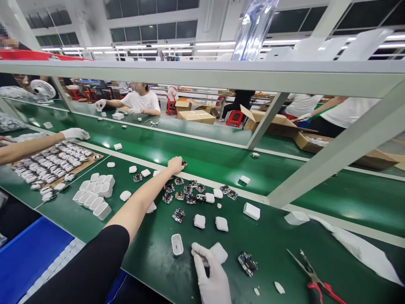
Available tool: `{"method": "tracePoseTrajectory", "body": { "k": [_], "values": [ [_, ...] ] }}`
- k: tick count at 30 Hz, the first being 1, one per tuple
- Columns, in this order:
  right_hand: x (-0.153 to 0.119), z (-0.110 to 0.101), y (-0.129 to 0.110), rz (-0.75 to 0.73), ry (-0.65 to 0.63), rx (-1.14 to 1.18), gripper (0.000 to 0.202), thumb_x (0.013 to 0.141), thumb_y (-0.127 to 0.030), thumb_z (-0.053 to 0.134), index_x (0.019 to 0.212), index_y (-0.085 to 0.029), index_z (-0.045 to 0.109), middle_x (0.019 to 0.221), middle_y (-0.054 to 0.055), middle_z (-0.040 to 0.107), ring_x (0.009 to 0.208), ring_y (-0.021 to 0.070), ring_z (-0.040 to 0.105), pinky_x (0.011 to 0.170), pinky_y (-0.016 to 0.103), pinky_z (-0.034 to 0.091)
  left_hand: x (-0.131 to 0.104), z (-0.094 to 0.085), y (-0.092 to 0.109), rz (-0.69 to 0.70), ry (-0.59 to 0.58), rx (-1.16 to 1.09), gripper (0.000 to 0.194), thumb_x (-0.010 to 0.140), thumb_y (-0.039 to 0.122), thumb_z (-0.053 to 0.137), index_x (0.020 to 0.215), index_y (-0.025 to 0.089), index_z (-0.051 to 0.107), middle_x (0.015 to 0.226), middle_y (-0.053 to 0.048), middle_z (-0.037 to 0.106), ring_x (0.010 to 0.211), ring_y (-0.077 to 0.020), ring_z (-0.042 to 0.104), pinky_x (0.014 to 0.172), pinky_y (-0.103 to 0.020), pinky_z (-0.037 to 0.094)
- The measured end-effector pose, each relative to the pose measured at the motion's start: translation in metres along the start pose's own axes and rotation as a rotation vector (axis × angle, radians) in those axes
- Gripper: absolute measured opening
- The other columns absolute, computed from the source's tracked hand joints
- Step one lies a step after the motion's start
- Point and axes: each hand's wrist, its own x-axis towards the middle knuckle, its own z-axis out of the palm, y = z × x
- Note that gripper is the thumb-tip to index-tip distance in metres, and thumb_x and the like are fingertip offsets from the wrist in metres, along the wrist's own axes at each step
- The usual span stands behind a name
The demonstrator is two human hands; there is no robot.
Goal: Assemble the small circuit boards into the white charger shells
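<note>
My left hand (175,166), bare, reaches far across the bench to the edge of the belt, its fingers closed on a small dark circuit board (184,163). Below it lie several loose circuit boards (189,190). My right hand (211,270), in a white glove, is low in front of me with bent fingers, gripping a rounded white plastic shell (219,253). An open white case (177,245) stands to its left, and a single larger-looking circuit board (247,264) lies to its right. Two white shells (221,224) sit just beyond.
Red-handled pliers (312,276) lie open at the right, near a white cloth (363,249). White cases (95,194) stand grouped at the left. A co-worker's gloved hand (76,134) hovers over a board of white parts. The green belt (215,166) runs behind a slanted shelf post (335,156).
</note>
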Motion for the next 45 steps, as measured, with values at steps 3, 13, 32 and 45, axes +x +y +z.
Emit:
{"method": "tracePoseTrajectory", "body": {
  "k": [3,13,32,45],
  "values": [
    [-0.001,0.001,0.003,0.002,0.01,-0.007,0.053,0.064,-0.065,0.077,0.099,-0.025,0.079,0.095,0.007,0.075,0.081,0.0247,0.065,0.077,0.033,0.054,-0.006,-0.014,-0.007,-0.035,0.008,-0.105,0.032,0.094,0.034,0.061,0.119,0.015,0.059,0.121,-0.01,0.061,0.106,-0.0235,0.061,0.091,-0.045,0.053],
    [-0.002,-0.003,0.015,-0.119,-0.019,0.256,0.062,0.091,-0.056,0.053,0.144,-0.024,0.045,0.127,0.015,0.062,0.095,0.0241,0.067,0.09,0.044,0.053,-0.124,-0.023,0.065,0.147,-0.35,-0.749,0.032,0.082,0.04,0.061,0.096,0.011,0.067,0.086,-0.007,0.07,0.074,-0.0146,0.064,0.068,-0.025,0.051],
    [-0.013,0.01,-0.016,0.043,-0.11,0.741,0.056,0.076,-0.042,0.079,0.125,-0.026,0.058,0.116,0.008,0.068,0.109,0.0237,0.065,0.097,0.041,0.05,-0.31,0.009,-0.006,0.146,-0.179,-0.879,0.029,0.091,0.037,0.053,0.1,0.017,0.072,0.08,-0.006,0.069,0.068,-0.0151,0.057,0.068,-0.03,0.049],
    [-0.015,0.008,-0.026,0.239,-0.276,0.543,0.048,0.09,-0.048,0.061,0.13,-0.025,0.051,0.079,-0.003,0.056,0.069,0.0124,0.05,0.071,0.027,0.047,-0.294,0.03,-0.02,0.366,-0.122,-0.534,0.064,0.075,0.021,0.072,0.133,0.018,0.045,0.131,-0.011,0.057,0.12,-0.028,0.051,0.104,-0.044,0.045]
  ]
}}
